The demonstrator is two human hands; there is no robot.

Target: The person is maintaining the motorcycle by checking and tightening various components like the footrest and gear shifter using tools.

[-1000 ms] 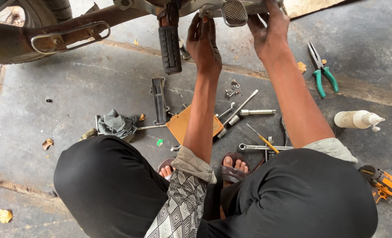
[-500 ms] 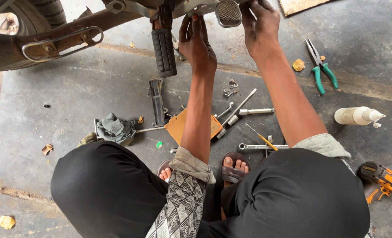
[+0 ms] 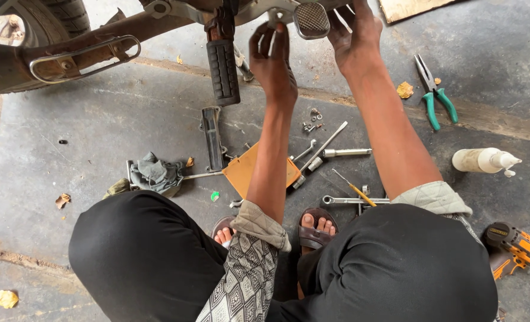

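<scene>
— Where do we have our hands?

— Both up under the motorbike. Our left hand (image 3: 272,62) curls its fingers closed around a metal bracket (image 3: 275,15) beside the brake pedal (image 3: 311,19); our right hand (image 3: 355,42) grips the pedal's far side.

— And the pedal?

— At the top edge, beside the black footpeg (image 3: 223,71). Green pliers (image 3: 433,92) lie on the concrete floor (image 3: 98,131) to the right.

Both arms stretched forward and up.
Left hand (image 3: 274,62) with fingers curled, pinching; right hand (image 3: 354,42) cupped, fingers bent inward.
</scene>
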